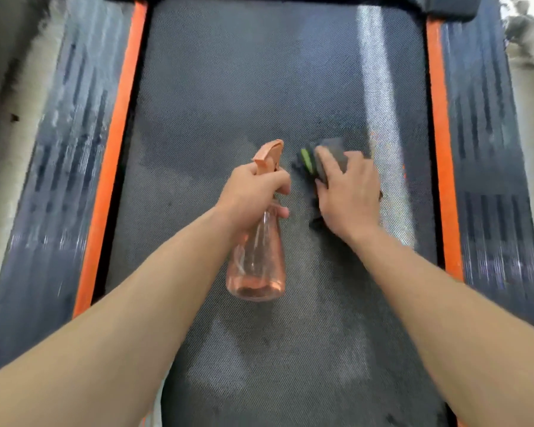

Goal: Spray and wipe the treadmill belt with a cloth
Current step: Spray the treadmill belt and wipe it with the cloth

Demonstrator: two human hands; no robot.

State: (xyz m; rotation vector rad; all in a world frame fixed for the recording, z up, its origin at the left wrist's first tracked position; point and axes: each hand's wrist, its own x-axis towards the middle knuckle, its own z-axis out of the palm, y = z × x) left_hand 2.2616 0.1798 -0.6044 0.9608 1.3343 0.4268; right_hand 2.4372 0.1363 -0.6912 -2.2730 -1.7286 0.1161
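Left hand [253, 192] is curled round the neck of a clear pink spray bottle [256, 260], held over the treadmill belt [244, 87]. Right hand [349, 195], fingers flat, presses a dark grey cloth [330, 152] with a green edge onto the belt. Orange strips [121, 118] run along either side.

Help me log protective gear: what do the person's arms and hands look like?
The left hand and right hand are bare, no gloves. Both forearms are uncovered to the frame's edge, so no sleeves show. No watch, ring or wristband is visible.
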